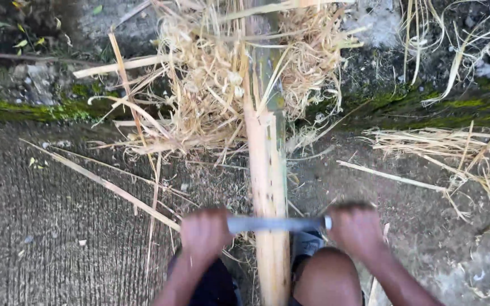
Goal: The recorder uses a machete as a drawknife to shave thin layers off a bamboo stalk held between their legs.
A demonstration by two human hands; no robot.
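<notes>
I see both hands closed on one flat metal blade (276,224) held crosswise: my left hand (204,233) grips its left end, my right hand (357,231) the handle end. The blade lies across a long bamboo pole (267,170) running away between the hands, its near stretch pale and stripped. Pale shavings (211,85) are heaped beyond the hands, on concrete ground (41,226).

Outdoor work yard: rough concrete ground (46,226), mossy edge (41,110), scattered bamboo shavings (199,96).

No packages, labels, signs or screens appear anywhere in this view.
</notes>
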